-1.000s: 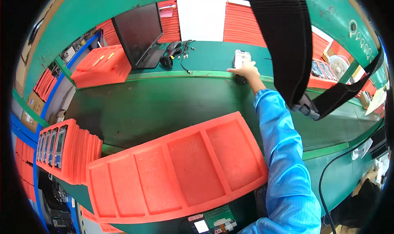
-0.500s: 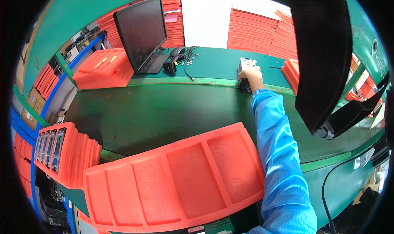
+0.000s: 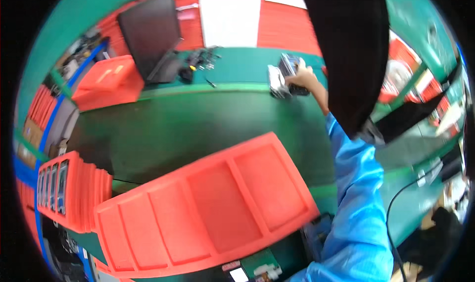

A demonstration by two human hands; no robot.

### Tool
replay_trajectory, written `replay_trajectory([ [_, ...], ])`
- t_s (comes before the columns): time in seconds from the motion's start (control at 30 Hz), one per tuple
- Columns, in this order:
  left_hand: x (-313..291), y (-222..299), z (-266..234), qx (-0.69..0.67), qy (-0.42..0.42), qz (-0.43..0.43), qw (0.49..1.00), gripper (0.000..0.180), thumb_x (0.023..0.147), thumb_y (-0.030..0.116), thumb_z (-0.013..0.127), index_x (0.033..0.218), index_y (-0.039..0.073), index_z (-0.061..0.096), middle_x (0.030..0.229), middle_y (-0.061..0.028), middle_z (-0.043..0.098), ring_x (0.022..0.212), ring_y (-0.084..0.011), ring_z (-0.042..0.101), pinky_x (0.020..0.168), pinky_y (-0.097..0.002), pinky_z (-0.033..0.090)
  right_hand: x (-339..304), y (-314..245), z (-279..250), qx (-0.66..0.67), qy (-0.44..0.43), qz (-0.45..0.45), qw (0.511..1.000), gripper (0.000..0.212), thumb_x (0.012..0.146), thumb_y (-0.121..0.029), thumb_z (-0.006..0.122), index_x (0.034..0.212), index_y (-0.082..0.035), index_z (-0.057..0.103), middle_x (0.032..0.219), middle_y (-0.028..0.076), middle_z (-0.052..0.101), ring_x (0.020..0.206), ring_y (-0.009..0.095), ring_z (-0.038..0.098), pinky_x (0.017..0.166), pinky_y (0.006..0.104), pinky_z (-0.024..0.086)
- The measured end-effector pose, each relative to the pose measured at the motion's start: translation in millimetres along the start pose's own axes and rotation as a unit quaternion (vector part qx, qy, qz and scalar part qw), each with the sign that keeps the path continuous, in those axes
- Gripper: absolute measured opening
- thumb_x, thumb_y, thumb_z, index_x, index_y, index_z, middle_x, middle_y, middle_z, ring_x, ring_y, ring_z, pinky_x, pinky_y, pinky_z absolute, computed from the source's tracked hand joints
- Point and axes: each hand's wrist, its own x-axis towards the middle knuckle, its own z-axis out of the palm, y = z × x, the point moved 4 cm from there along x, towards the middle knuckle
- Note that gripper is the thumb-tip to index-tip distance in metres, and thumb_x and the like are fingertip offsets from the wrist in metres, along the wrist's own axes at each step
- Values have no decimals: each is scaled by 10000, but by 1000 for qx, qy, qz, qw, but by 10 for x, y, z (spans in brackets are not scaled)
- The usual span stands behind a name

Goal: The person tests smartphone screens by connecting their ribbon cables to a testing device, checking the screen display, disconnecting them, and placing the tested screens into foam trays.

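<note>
My right hand point(image 3: 304, 78), in a blue sleeve, reaches to the back of the green bench. Its fingers are closed around a dark, box-shaped device point(image 3: 289, 62) with a bluish top. Just left of it a silver flat device point(image 3: 278, 83) stands close by; blur hides whether they touch. In the foreground lies a red foam tray point(image 3: 179, 223) with several shallow rectangular compartments, no devices showing in them. My left hand is out of view.
At left, several narrow devices point(image 3: 62, 188) sit in a red foam block point(image 3: 75, 212). A monitor point(image 3: 151, 37), a black scanner with cables point(image 3: 187, 73) and a red foam stack point(image 3: 106, 86) stand at the back left. A wide black strap point(image 3: 349, 49) hangs at right.
The head view has shifted, so the bench contents sit further left and higher. My right hand now grips the dark device, and a silver device shows separately to its left.
</note>
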Motion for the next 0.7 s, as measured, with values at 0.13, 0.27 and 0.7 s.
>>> replay_trajectory([
  [0.13, -57, 4, -87, -8, -18, 50, 999, 251, 879, 440, 594, 877, 202, 677, 922, -48, 663, 937, -315, 629, 847, -526, 470, -535, 565, -253, 48, 20, -197, 979, 1140, 546, -463, 795, 1454, -67, 231, 1197, 322, 503, 1126, 473, 520, 958, 452, 461],
  [0.27, 80, 217, -34, 5, 26, 50, 998, 215, 878, 418, 608, 875, 212, 671, 919, -46, 662, 889, -313, 639, 794, -517, 491, -2118, 850, -950, -4, -14, -102, 995, 1118, 573, -361, 783, 1491, -117, 193, 1238, 262, 490, 1098, 453, 549, 953, 453, 471],
  [0.7, -42, 8, -37, 13, 25, 189, 982, 166, 862, 332, 677, 956, 199, 645, 906, -16, 660, 864, -295, 644, 784, -531, 519, -4490, 1335, -952, -52, -79, 26, 995, 1109, 582, -194, 774, 1507, -84, 171, 1270, 214, 423, 1119, 419, 512, 919, 461, 488],
])
